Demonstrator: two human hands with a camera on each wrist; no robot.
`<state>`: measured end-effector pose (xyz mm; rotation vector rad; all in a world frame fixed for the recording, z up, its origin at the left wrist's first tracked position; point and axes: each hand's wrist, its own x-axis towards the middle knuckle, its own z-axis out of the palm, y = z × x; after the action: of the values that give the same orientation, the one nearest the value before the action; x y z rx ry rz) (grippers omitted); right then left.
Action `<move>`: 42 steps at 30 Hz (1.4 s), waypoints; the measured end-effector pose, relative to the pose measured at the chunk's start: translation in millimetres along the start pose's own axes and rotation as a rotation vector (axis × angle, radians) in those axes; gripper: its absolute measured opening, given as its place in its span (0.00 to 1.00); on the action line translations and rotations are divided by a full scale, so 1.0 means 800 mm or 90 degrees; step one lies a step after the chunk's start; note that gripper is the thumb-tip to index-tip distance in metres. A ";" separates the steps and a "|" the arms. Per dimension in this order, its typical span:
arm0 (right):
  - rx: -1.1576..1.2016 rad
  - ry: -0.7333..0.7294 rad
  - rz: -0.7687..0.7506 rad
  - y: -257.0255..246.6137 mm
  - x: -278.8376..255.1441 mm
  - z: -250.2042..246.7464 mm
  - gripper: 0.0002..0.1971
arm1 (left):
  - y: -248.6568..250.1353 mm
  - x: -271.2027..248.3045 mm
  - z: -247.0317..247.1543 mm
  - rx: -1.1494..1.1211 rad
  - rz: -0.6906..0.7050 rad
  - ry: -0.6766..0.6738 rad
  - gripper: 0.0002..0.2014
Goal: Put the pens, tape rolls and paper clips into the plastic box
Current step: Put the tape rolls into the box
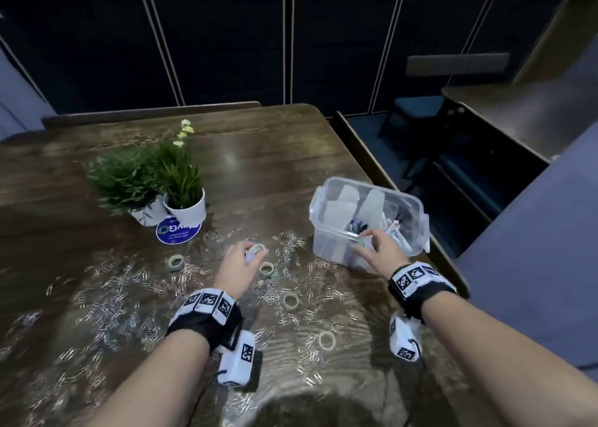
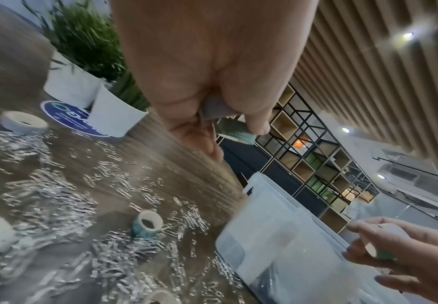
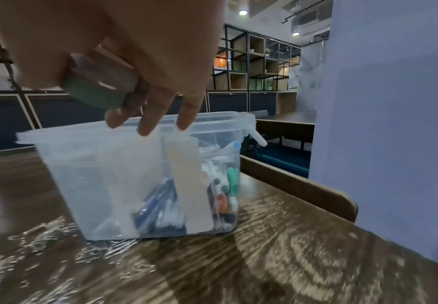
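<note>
Silver paper clips point(image 1: 106, 300) lie scattered over the wooden bench point(image 1: 259, 154), with loose tape rolls point(image 1: 326, 340) among them, nearer than the plastic box point(image 1: 326, 242). Left of the box, the left hand point(image 1: 238, 266) grips a tape roll point(image 1: 255, 249). Over the box's near rim, the right hand point(image 1: 382, 248) pinches a green tape roll point(image 3: 95, 96); pens point(image 3: 228, 185) stand inside.

Head view: high, facing forward and down over the tabletop point(image 1: 275, 154), both forearms in frame. Left wrist view: low, close under the palm, tilted, facing across the tabletop. Right wrist view: low, close, facing the plastic box point(image 3: 134, 185). All three share the box.
</note>
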<state>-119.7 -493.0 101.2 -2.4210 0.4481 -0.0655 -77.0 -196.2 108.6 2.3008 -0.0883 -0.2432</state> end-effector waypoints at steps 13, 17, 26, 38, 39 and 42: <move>-0.066 -0.070 0.011 0.103 0.054 -0.096 0.23 | 0.126 0.032 0.153 -0.009 0.061 -0.116 0.21; -0.109 -0.101 -0.008 0.106 0.055 -0.103 0.23 | 0.143 0.052 0.180 -0.028 0.046 -0.153 0.21; -0.088 -0.094 -0.061 0.099 0.074 -0.141 0.20 | 0.179 0.059 0.175 -0.055 0.106 -0.142 0.17; -0.151 -0.141 -0.044 0.144 0.052 -0.155 0.17 | 0.196 0.000 0.254 0.055 0.227 -0.245 0.20; -0.143 -0.156 -0.050 0.143 0.050 -0.156 0.17 | 0.192 0.003 0.250 0.061 0.229 -0.233 0.20; -0.051 -0.194 -0.072 0.141 0.047 -0.160 0.15 | 0.175 0.014 0.223 0.090 0.229 -0.216 0.20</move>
<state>-139.1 -664.5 127.9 -2.4780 0.1788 0.2740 -100.3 -421.5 92.3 2.3108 -0.7039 -0.4484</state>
